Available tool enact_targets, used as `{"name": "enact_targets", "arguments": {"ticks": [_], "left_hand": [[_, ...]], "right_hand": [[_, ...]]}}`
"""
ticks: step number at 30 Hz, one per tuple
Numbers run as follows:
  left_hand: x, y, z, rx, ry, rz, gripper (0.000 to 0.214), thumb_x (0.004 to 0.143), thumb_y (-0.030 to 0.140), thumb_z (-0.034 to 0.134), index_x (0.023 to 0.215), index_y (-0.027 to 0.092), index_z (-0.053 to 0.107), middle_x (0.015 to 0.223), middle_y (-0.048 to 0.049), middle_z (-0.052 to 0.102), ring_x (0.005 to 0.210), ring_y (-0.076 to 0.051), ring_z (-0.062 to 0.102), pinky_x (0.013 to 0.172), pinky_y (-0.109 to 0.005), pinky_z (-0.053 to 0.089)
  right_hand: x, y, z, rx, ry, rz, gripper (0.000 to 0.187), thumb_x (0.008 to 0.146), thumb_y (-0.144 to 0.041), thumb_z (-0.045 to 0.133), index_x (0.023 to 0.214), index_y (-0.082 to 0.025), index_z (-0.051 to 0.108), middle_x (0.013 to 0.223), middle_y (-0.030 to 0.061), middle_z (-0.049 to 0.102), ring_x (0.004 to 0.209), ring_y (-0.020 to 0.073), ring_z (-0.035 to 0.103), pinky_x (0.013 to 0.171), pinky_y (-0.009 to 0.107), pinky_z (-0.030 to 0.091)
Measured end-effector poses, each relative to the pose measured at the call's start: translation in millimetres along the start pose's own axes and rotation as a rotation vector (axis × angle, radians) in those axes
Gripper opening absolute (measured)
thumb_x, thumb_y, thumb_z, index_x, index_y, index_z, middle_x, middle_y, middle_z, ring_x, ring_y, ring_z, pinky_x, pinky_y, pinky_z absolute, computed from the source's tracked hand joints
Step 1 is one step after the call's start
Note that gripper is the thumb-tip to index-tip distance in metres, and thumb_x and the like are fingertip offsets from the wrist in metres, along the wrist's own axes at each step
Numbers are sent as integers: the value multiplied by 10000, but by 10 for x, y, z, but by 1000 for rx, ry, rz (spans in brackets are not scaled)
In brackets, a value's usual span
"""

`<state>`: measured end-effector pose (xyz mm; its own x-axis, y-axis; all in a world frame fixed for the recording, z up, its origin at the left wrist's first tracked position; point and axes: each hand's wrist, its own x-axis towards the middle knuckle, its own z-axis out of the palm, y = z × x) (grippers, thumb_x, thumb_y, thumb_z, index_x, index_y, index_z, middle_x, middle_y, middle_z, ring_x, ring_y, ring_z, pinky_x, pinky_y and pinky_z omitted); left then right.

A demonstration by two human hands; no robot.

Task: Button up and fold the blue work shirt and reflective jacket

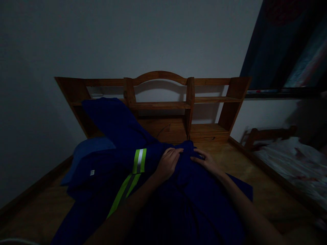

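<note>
A dark blue work jacket (199, 200) with yellow-green and silver reflective bands lies spread in front of me. One part of it stretches up and left against the wooden shelf unit, and a small white label shows at its left. My left hand (168, 164) rests on the cloth near the middle, its fingers close together and bent over a fold. Just to the right, my right hand (206, 162) grips the bunched edge of the same jacket between thumb and fingers. The fingertips of both hands are partly hidden by cloth and dim light.
Behind the jacket stands a wooden headboard with shelves (190, 92) against the pale wall. A blue pillow-like thing (93, 145) lies under the jacket at left. Wooden boards (222, 153) show around it. At right are a raised wooden edge and a whitish plastic-like covering (293, 163).
</note>
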<state>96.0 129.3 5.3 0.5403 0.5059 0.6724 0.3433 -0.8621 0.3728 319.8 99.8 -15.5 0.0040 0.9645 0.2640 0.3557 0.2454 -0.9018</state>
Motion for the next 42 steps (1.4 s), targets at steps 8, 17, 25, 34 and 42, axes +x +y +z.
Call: {"name": "enact_targets", "arguments": {"ticks": [8, 17, 25, 34, 42], "left_hand": [[-31, 58, -43, 36, -1, 8, 376, 886, 366, 454, 1221, 201, 496, 1148, -71, 624, 1031, -200, 563, 940, -385, 359], [18, -12, 82, 246, -57, 98, 301, 936, 285, 409, 1215, 227, 507, 1198, -32, 591, 1076, -165, 546, 871, -328, 422], [-50, -78, 102, 175, -113, 156, 305, 948, 222, 359, 1206, 178, 515, 1187, -53, 572, 1098, -149, 521, 959, -296, 434], [-11, -30, 96, 164, -105, 153, 251, 940, 207, 376, 1113, 147, 547, 1061, -69, 585, 1029, -170, 515, 942, -327, 440], [12, -4, 98, 191, -61, 121, 207, 934, 201, 385, 1067, 159, 538, 1006, -68, 583, 976, -187, 527, 884, -359, 460]], "right_hand": [[13, -3, 22, -74, 64, 10, 377, 721, -469, 650, 999, -214, 661, 1016, 27, 654, 947, 216, 601, 830, 342, 476], [-25, -145, 58, -63, -53, -67, 280, 781, -431, 606, 877, -179, 683, 874, 9, 661, 825, 163, 583, 777, 264, 432], [-39, -144, 72, -27, -91, -65, 274, 780, -421, 608, 889, -186, 698, 861, 7, 670, 777, 157, 586, 712, 257, 442], [-55, -187, 134, -179, 1, -246, 222, 834, -386, 564, 860, -190, 665, 860, -2, 663, 829, 163, 594, 794, 265, 435], [-80, -169, 176, -231, 11, -293, 229, 862, -360, 539, 1001, -219, 655, 968, 5, 665, 903, 173, 609, 844, 276, 445]]}}
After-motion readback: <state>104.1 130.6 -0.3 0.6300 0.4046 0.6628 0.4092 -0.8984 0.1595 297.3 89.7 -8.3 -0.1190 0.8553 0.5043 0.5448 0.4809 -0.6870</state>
